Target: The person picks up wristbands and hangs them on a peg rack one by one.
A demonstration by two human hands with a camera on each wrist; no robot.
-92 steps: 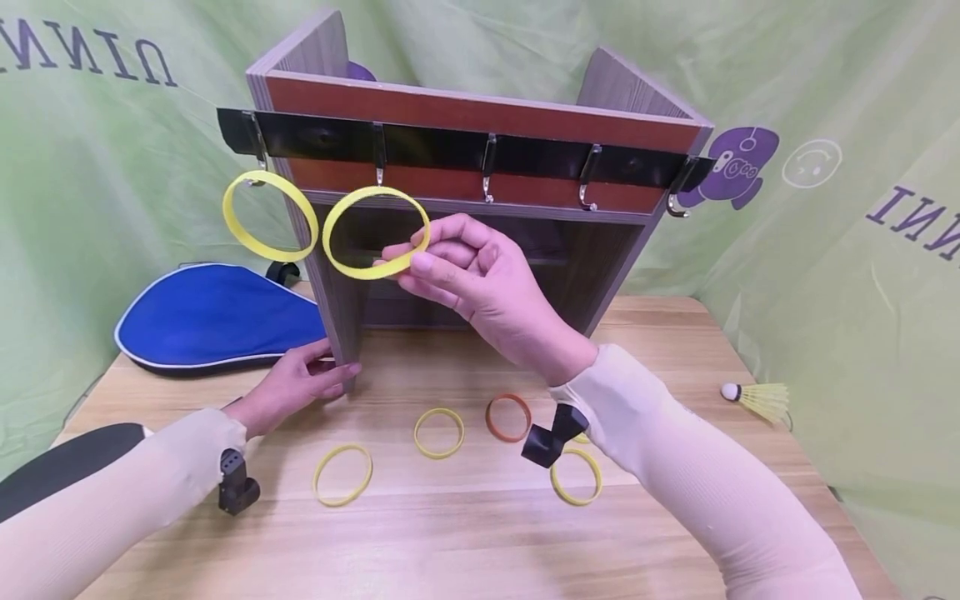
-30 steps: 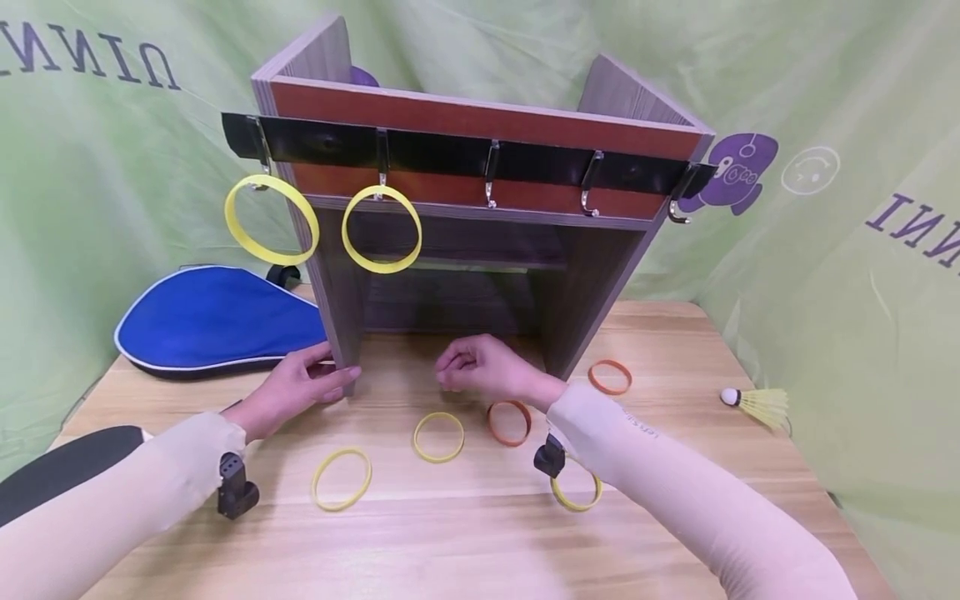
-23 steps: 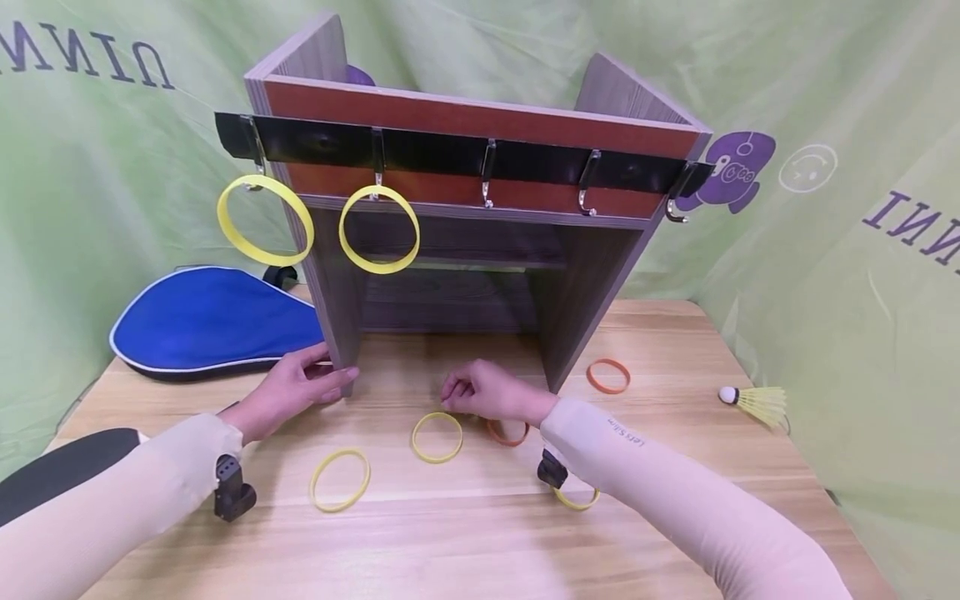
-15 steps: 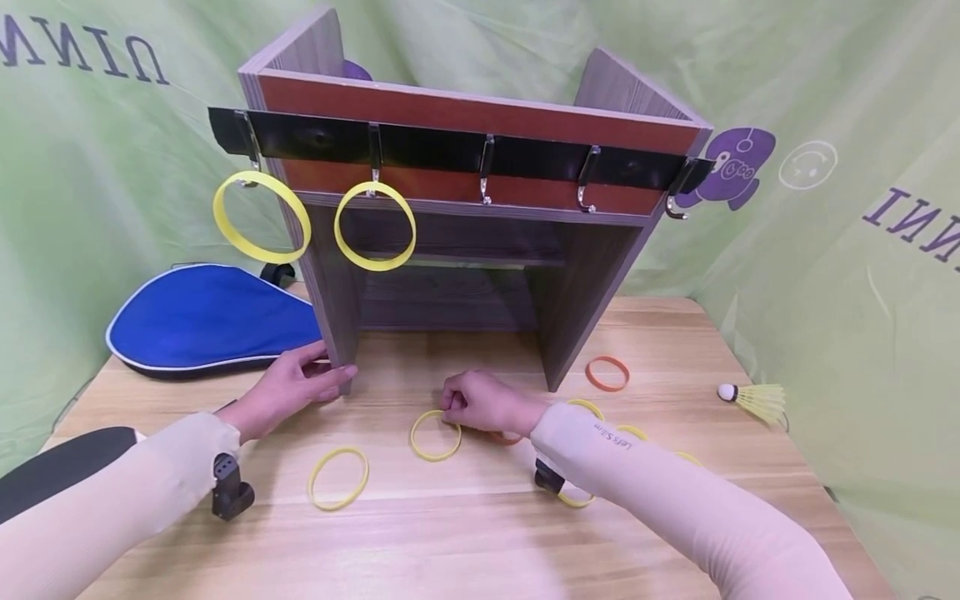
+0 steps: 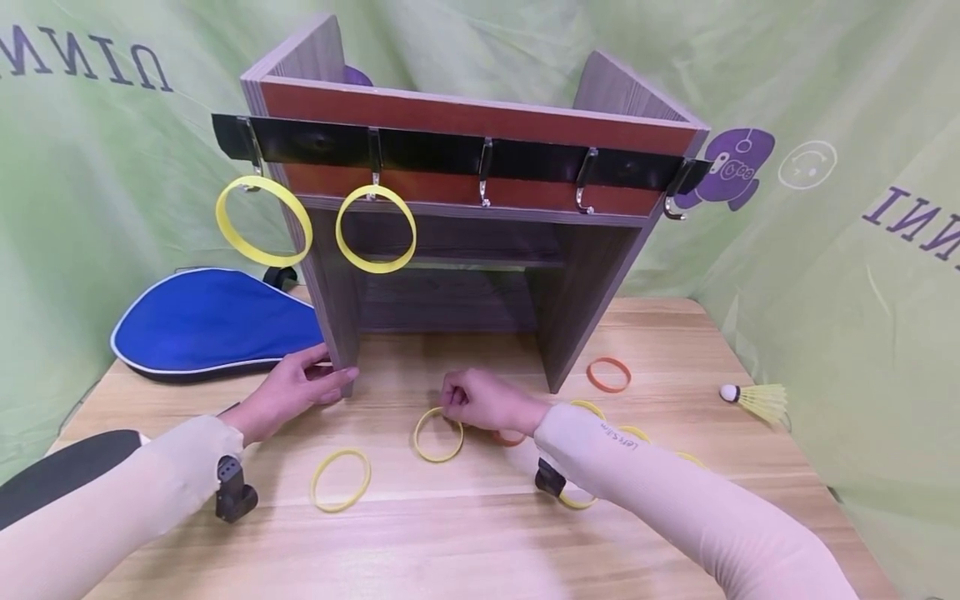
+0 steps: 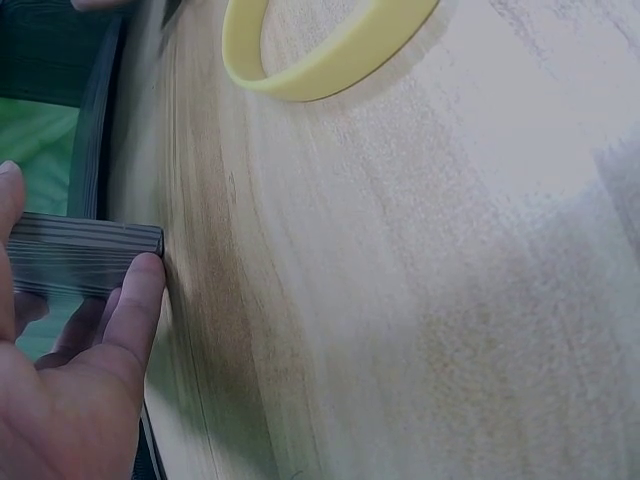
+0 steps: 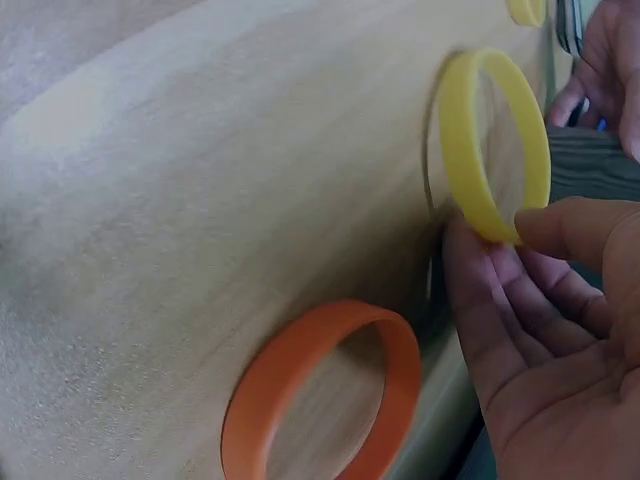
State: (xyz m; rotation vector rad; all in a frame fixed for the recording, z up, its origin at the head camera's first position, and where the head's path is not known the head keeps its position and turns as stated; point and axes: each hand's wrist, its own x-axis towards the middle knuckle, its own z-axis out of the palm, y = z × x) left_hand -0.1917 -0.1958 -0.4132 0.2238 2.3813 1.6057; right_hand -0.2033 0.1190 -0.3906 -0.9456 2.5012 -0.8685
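Observation:
My left hand (image 5: 296,390) holds the lower front edge of the grey wooden shelf's left side panel (image 5: 337,317), with the thumb on the front edge in the left wrist view. My right hand (image 5: 487,400) pinches the far edge of a yellow silicone wristband (image 7: 465,150) between thumb and fingers, just at the tabletop. Close to that hand lies an orange wristband (image 7: 265,410), mostly covered by it in the head view. Two yellow wristbands hang from the rack: one (image 5: 306,237) on the leftmost hook, another (image 5: 412,229) on the second.
The black hook rack (image 5: 435,154) crosses the shelf's front; its other hooks hold nothing. On the table lie a yellow wristband (image 5: 365,477), an orange one (image 5: 627,379) and several yellow ones partly under my right sleeve. A blue paddle case (image 5: 217,321) sits left, a shuttlecock (image 5: 757,400) right.
My right hand has let go of the wristband on the second hook, come down to the table and pinched another yellow one. The left hand has stayed on the panel.

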